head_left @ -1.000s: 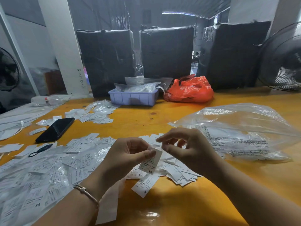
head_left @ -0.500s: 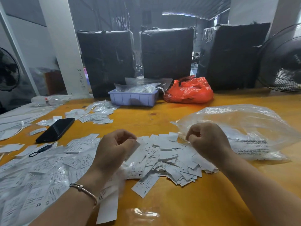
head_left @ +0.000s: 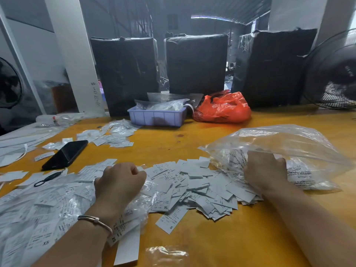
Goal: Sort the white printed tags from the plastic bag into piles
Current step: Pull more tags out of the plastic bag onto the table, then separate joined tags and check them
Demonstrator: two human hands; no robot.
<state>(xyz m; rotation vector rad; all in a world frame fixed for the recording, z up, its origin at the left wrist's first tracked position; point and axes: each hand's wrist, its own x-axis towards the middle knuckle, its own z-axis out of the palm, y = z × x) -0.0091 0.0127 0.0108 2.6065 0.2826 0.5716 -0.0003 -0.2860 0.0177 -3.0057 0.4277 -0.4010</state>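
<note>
- Sorting was judged to be between tags: no single tag could be seen lifted in either hand.
- The left hand [head_left: 119, 182] was seen with fingers curled into a loose fist, knuckles up, resting on the white printed paper tags [head_left: 194, 182]; whether a tag was pinched underneath could not be told.
- The right hand [head_left: 264, 170] was laid at the mouth of the crumpled clear plastic bag [head_left: 285, 147], fingers bent downward onto the bag's near edge and the tags there; whether anything was gripped could not be told.
- The loose heap of tags was spread between the two hands and just below the right wrist, with sizes such as XL and S legible on tags nearest the viewer.
- Further sorted-looking tags, some marked XS, were spread under and to the left of the left forearm.
- A black smartphone [head_left: 65, 155] was lying beyond the left hand, well apart from it, on the yellow-orange wooden table [head_left: 221, 237].
- The next move was judged to call for one tag to be drawn from the bag's mouth or the heap, its size read, and the matching pile chosen.
</note>
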